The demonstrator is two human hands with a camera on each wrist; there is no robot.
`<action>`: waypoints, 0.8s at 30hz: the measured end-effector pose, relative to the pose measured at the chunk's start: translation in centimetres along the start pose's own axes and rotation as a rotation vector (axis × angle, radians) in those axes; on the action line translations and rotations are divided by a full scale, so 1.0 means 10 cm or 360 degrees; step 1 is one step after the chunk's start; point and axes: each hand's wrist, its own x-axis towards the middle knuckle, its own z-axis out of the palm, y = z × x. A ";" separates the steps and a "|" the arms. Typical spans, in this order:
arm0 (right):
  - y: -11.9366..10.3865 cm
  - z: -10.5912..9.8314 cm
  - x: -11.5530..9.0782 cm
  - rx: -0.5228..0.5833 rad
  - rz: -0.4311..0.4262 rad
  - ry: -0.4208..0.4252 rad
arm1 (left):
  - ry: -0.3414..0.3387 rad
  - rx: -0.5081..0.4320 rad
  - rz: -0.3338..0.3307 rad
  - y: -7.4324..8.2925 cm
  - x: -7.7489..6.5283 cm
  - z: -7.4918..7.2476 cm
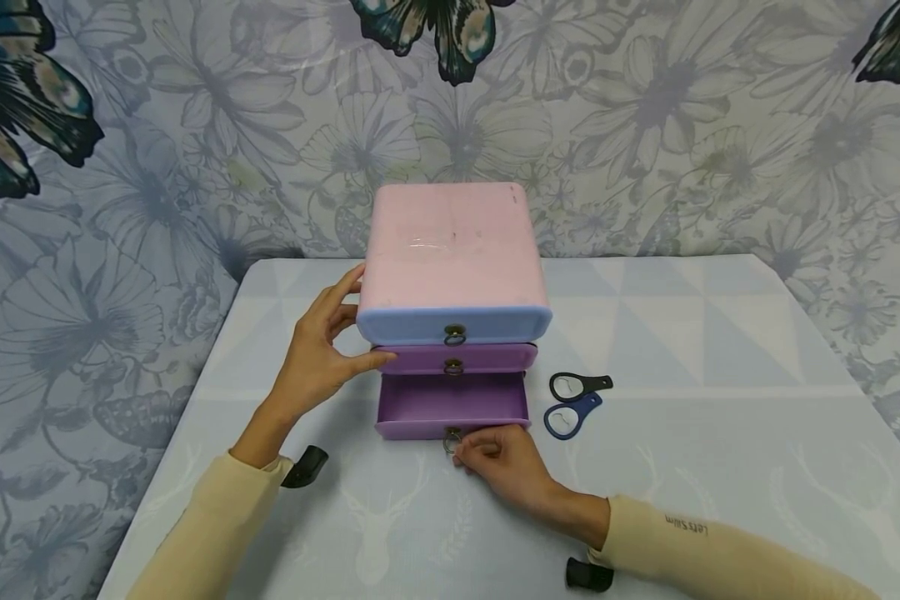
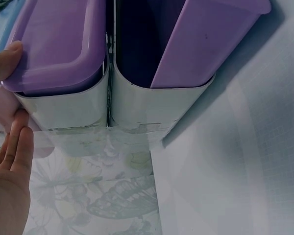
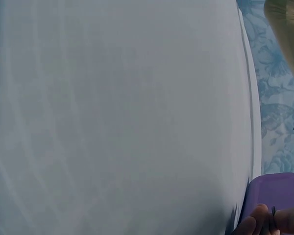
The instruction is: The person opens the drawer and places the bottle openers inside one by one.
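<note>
A small chest of drawers point(image 1: 453, 246) stands on the table, its top pink and its top drawer front blue. Below the blue front, the purple middle drawer point(image 1: 420, 359) juts out slightly. The purple bottom drawer point(image 1: 412, 431) is pulled out, and its visible inside is bare. My left hand point(image 1: 311, 362) rests against the chest's left side with fairly straight fingers, its thumb point(image 2: 7, 61) on the edge of the middle drawer's front. With thumb and fingers, my right hand point(image 1: 513, 467) pinches the metal ring pull point(image 1: 452, 442) of the bottom drawer.
To the right of the chest lie a black magnifying glass point(image 1: 581, 385) and a blue magnifying glass point(image 1: 572, 416), both small and close together. The pale patterned table point(image 1: 720, 433) runs back to a wall with flower print point(image 1: 645, 150). Dark wrist pieces show at both sleeves.
</note>
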 end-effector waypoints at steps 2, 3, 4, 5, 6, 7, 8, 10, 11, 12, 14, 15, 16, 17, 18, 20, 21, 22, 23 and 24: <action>0.00 0.02 -0.04 0.0008 0.0015 -0.0002 | 0.0001 -0.0003 -0.0001 0.00 -0.01 0.00; 0.00 0.03 -0.05 0.0011 0.0021 -0.0004 | 0.0001 -0.0002 -0.0002 0.00 -0.01 0.00; 0.01 0.04 -0.07 0.0018 0.0027 -0.0007 | 0.0001 -0.0002 -0.0001 0.00 -0.01 0.00; 0.01 0.05 -0.09 0.0024 0.0032 -0.0009 | 0.0001 -0.0004 -0.0002 -0.01 -0.01 0.00; 0.01 0.05 -0.10 0.0029 0.0034 -0.0010 | 0.0001 -0.0011 -0.0003 -0.01 -0.01 0.00; 0.01 0.06 -0.12 0.0039 0.0037 -0.0010 | 0.0001 -0.0008 -0.0001 -0.01 -0.01 0.01; 0.02 0.06 -0.14 0.0050 0.0040 -0.0010 | 0.0000 -0.0007 -0.0001 -0.02 -0.01 0.01; 0.01 0.07 -0.17 0.0077 0.0043 -0.0016 | -0.0003 -0.0009 -0.0001 -0.02 -0.01 0.01; 0.01 0.08 -0.18 0.0093 0.0048 -0.0020 | -0.0003 -0.0001 -0.0003 -0.02 -0.01 0.01; 0.00 0.08 -0.20 0.0106 0.0051 -0.0022 | -0.0002 0.0006 -0.0003 -0.02 -0.01 0.01; -0.01 0.09 -0.23 0.0119 0.0061 -0.0026 | 0.0000 0.0019 -0.0007 -0.02 -0.01 0.01; -0.01 0.09 -0.24 0.0122 0.0063 -0.0028 | 0.0000 0.0026 -0.0009 -0.02 -0.01 0.01; -0.01 0.10 -0.26 0.0125 0.0068 -0.0027 | 0.0001 0.0036 -0.0006 -0.02 -0.01 0.00; -0.02 0.10 -0.27 0.0124 0.0072 -0.0025 | 0.0002 0.0041 -0.0005 -0.02 -0.01 0.00; -0.02 0.10 -0.28 0.0116 0.0075 -0.0022 | 0.0002 0.0038 -0.0004 -0.02 -0.01 0.00; -0.02 0.11 -0.31 0.0114 0.0084 -0.0016 | 0.0000 0.0036 0.0000 -0.02 0.00 0.00; -0.02 0.12 -0.32 0.0118 0.0090 -0.0017 | -0.0002 0.0038 0.0005 -0.02 0.00 0.00; -0.01 0.13 -0.34 0.0117 0.0098 -0.0018 | -0.0001 0.0041 0.0008 -0.02 0.00 0.00; -0.01 0.13 -0.35 0.0120 0.0104 -0.0022 | 0.0000 0.0042 0.0008 -0.02 0.00 -0.01; -0.01 0.14 -0.37 0.0123 0.0110 -0.0025 | 0.0002 0.0047 0.0010 -0.02 0.00 -0.01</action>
